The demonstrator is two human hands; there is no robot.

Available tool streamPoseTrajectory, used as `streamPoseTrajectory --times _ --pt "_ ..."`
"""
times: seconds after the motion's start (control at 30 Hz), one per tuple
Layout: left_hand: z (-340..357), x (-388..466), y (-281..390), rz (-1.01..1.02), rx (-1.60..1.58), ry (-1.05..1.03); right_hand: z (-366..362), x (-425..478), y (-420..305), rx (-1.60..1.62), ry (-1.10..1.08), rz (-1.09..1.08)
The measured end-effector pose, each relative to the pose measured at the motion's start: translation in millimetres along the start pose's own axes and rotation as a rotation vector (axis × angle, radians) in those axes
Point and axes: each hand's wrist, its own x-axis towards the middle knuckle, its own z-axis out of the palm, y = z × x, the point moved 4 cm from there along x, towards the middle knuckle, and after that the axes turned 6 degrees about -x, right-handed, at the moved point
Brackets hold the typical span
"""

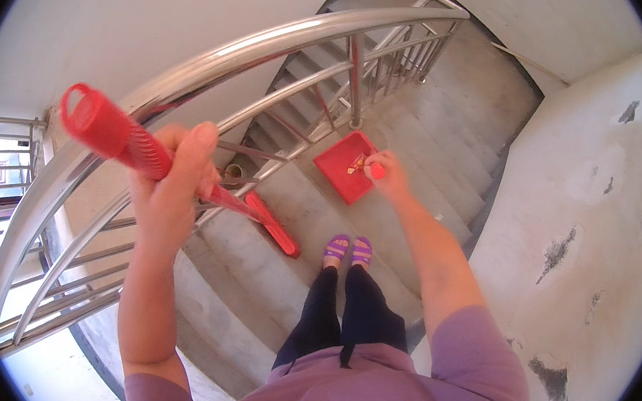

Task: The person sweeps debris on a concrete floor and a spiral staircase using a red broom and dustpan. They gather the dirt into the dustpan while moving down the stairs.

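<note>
My left hand (176, 172) is closed around the ribbed red handle of a broom (273, 225), whose red head rests on a concrete stair step beside the railing. The handle's looped end sticks up at the left. My right hand (387, 175) grips the red handle of a dustpan (344, 171), seen nearly end-on. Some small yellowish and reddish scraps (356, 163) lie in the red pan, close to my right hand. Whether the pan touches the step beneath it cannot be told.
A stainless steel railing (292, 21) curves along the left. Concrete steps (442, 148) lead to a landing at the top. A wall (579, 225) with dark peeled patches stands on the right. Beyond the railing are more steps and a small round container (234, 171).
</note>
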Motion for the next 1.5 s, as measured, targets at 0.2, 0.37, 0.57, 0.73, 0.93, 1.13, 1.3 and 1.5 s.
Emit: streamPoseTrajectory --times 0.2,0.37,0.57,0.73,0.93,1.13,1.3,1.5 --pt "16 29 -43 -0.074 0.075 -0.017 27 12 -6 0.028 -0.007 -0.043" --pt "45 42 -52 -0.008 -0.087 -0.039 40 19 -6 0.088 -0.057 -0.019" --pt "69 59 -28 0.122 -0.2 -0.001 38 27 5 0.017 -0.05 0.028" --pt "70 69 -14 0.163 -0.365 -0.051 37 28 10 -0.001 -0.033 0.016" --pt "62 70 1 0.145 -0.355 -0.033 29 28 8 0.023 -0.031 0.066" --pt "66 74 -1 0.082 -0.164 -0.007 21 28 9 0.032 -0.041 0.073" --pt "65 66 -45 -0.002 0.029 0.011 20 26 7 0.041 -0.02 0.05" --pt "76 68 -41 0.107 -0.1 -0.022 12 19 10 0.034 -0.017 0.108"
